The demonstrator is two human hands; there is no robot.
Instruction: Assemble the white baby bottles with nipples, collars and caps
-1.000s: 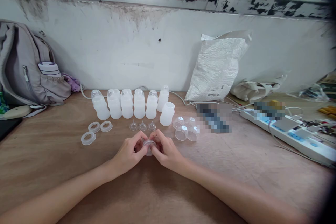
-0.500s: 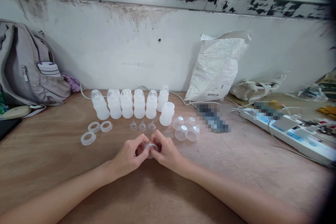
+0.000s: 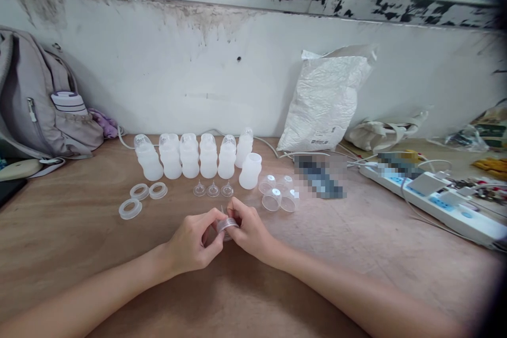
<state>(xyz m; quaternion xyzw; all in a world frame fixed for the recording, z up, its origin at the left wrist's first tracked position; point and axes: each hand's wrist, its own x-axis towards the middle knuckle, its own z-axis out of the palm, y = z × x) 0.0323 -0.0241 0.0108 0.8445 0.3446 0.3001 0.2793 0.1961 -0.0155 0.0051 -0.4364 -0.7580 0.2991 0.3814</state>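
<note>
Near the middle of the table, my left hand (image 3: 200,238) and my right hand (image 3: 251,229) are both closed on a translucent bottle collar ring (image 3: 227,224). A clear nipple seems to be fitted in it, its tip poking up between the fingers; the fingers hide part of both. Just beyond my hands stand three clear bottle nipples (image 3: 213,189) in a row. Three loose collar rings (image 3: 130,208) lie to the left. Several clear dome caps (image 3: 271,200) rest to the right, beside an uncapped frosted bottle (image 3: 250,171).
Several capped frosted baby bottles (image 3: 190,157) stand in a row toward the wall. A white plastic mailer bag (image 3: 327,100) leans on the wall. At right lie a power strip (image 3: 439,203) with cables and a pixelated dark object (image 3: 320,177). A grey backpack (image 3: 35,95) sits at left.
My fingers have shifted on the ring, so more of it and the nipple tip shows between them. The view has moved slightly; the other things have stayed in place.
</note>
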